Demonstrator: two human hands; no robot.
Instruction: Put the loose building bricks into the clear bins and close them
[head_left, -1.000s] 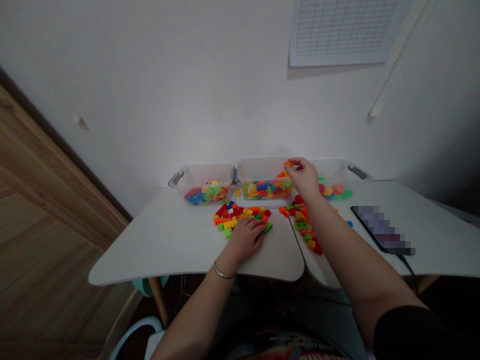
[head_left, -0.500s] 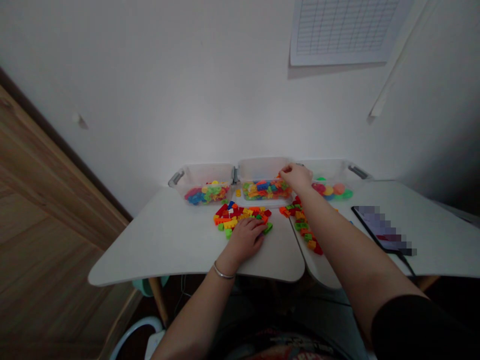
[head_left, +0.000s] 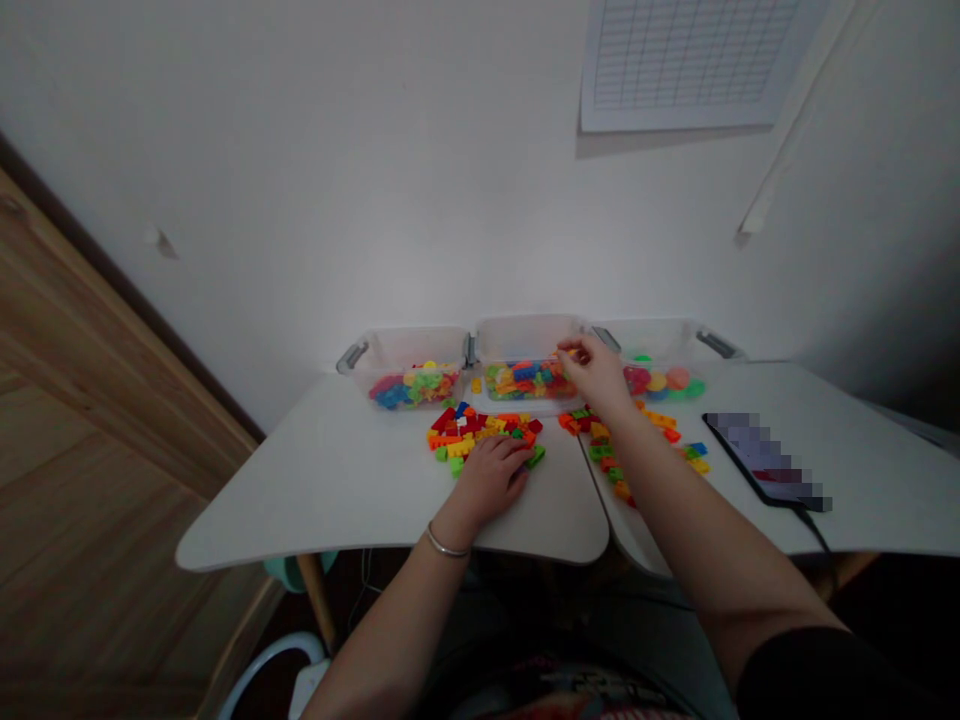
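My right hand (head_left: 596, 370) hangs over the front of the middle clear plastic bin (head_left: 525, 335), pinching a small orange brick (head_left: 570, 353) at its fingertips. The bin holds mixed coloured bricks. My left hand (head_left: 487, 482) rests on the white table (head_left: 337, 500) against a heap of red, yellow and green bricks (head_left: 480, 430). Its fingertips lie on a green brick (head_left: 535, 457), and I cannot tell whether they grip it. A looser scatter of bricks (head_left: 607, 450) runs beneath my right forearm, partly hidden by it.
A clear bin of bricks (head_left: 409, 350) stands to the left, and a clear bin of round coloured pieces (head_left: 652, 340) to the right. A phone with a blurred screen (head_left: 765, 460) lies at the right, its cable trailing off the table edge. A wall stands behind.
My right hand has dropped from the middle bin's rim and moved slightly left over the bin. My forearm has shifted, uncovering more bricks on the right. My left hand has not moved.
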